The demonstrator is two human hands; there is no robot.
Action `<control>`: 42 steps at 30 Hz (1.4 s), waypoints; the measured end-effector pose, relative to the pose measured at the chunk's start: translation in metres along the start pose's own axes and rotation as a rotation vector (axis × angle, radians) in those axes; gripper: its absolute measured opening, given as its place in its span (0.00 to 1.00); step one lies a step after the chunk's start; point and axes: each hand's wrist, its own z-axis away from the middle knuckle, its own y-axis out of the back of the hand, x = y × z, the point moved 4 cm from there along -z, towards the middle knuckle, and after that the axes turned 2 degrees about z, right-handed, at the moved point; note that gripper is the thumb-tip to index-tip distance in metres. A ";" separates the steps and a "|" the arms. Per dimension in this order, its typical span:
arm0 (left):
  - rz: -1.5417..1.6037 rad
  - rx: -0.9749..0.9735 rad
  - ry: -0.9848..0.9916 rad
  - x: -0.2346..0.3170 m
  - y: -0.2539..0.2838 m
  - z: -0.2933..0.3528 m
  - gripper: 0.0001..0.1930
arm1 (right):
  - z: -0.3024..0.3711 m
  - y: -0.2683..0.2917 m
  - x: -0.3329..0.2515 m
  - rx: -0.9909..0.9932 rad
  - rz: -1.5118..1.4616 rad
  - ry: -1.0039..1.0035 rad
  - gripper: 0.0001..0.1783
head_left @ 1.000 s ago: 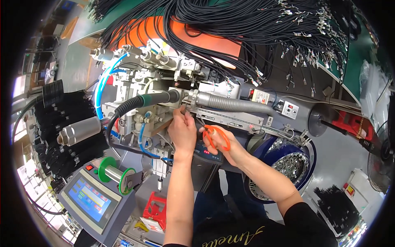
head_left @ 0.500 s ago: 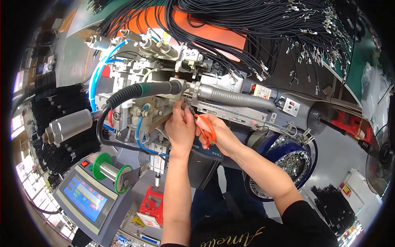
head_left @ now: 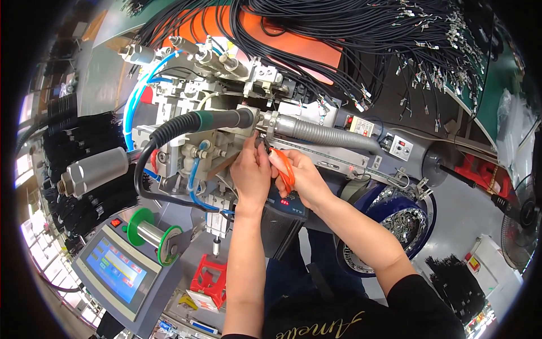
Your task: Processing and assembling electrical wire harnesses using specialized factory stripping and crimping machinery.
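My right hand (head_left: 302,178) is wrapped round a pair of orange-handled pliers (head_left: 286,169); the dark jaws point up and left to the machine, and their tips are hard to see. Right beside it is my left hand (head_left: 250,176), its fingers drawn together at the machine's front. What those fingertips pinch, if anything, is too small to make out. Both hands work just under the metal end of a ribbed grey hose (head_left: 327,134), against the grey-white machine (head_left: 217,150) with its pneumatic fittings.
A blue bowl feeder (head_left: 403,223) full of small metal parts stands right of my forearm. Left are a touch screen (head_left: 116,271) and a green-flanged wire spool (head_left: 148,234). Black cables (head_left: 333,20) with metal ends lie beyond the machine. A black hose (head_left: 169,133) arches across its front.
My right hand has turned slightly, and the pliers' handles now lie closer together. My left hand has shifted slightly right, its fingertips still at the machine.
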 end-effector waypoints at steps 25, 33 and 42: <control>-0.243 0.112 -0.213 0.017 0.002 -0.005 0.10 | 0.003 -0.003 -0.016 -0.011 -0.088 -0.031 0.21; -0.385 0.042 -0.275 0.024 0.004 -0.006 0.08 | 0.001 -0.001 -0.018 -0.045 -0.053 -0.059 0.21; 0.012 0.058 -0.055 0.040 0.030 0.054 0.05 | -0.002 0.007 -0.018 0.005 -0.054 -0.071 0.26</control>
